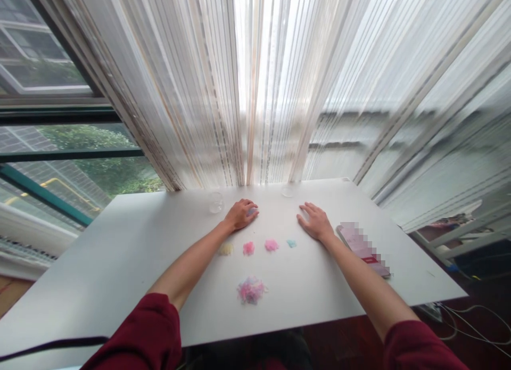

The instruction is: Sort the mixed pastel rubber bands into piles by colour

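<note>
My left hand [240, 214] rests on the white table [175, 237], its thumb and fingers curled round a small bluish, see-through thing [251, 212] that is mostly hidden. On the right, my right hand [315, 221] lies on the tabletop with fingers spread and nothing in them. Between my forearms runs a row of small piles of bits: a yellowish pile [226, 249], a red pile [248, 248], a pink pile [272, 245] and a pale teal pile [291, 243]. Closer to me is a larger mixed pile [251, 290] of pink, lilac and whitish bits.
Left of my left hand stands a clear round container [216, 204]. Another clear round piece [287, 192] lies near the back edge. A pinkish flat packet [363, 250], partly pixelated, is beside my right forearm. Sheer striped curtains [263, 93] hang behind the table.
</note>
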`<action>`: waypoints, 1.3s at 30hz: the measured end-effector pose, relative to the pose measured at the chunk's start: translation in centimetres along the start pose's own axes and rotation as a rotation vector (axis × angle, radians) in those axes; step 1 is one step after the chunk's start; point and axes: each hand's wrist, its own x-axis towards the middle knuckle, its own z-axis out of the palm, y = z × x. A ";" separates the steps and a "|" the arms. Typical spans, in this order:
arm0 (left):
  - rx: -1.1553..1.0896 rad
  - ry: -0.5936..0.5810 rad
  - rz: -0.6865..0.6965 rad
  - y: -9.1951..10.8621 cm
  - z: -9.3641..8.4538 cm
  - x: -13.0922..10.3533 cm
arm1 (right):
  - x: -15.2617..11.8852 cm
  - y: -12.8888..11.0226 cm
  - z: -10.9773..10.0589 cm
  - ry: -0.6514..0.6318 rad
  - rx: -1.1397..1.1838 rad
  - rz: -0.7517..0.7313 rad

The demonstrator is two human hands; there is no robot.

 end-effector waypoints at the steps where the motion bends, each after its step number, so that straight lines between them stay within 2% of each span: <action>1: -0.001 -0.002 0.007 0.0 0.0 0.0 | 0.0 0.0 0.0 0.000 -0.001 0.000; 10: -0.013 0.006 0.031 0.6 0.1 0.1 | 0.0 -0.2 -0.2 -0.019 -0.020 0.013; 14: -0.014 0.038 0.019 0.9 -0.4 -0.2 | 0.0 -0.3 -0.4 -0.035 -0.033 0.015; 18: -0.035 0.109 -0.001 1.4 -1.5 -0.2 | 0.0 -0.3 -0.4 -0.057 -0.051 0.030; 22: -0.066 0.235 -0.060 2.3 -2.8 0.3 | 0.0 -0.2 -0.2 -0.084 -0.070 0.057; 25: -0.085 0.312 -0.080 3.6 -3.6 0.3 | 0.1 -0.2 -0.2 -0.106 -0.081 0.061; 27: -0.092 0.320 -0.053 5.0 -3.9 -0.1 | 0.2 -0.2 -0.2 -0.115 -0.087 0.062; 30: -0.101 0.246 0.039 7.2 -4.3 -1.7 | 0.2 -0.2 -0.3 -0.126 -0.094 0.062; 33: -0.108 0.160 0.116 9.1 -4.8 -4.7 | 0.2 -0.1 -0.3 -0.130 -0.099 0.063; 39: -0.120 0.181 0.024 11.1 -5.7 -13.6 | 0.2 -0.1 0.0 -0.129 -0.099 0.075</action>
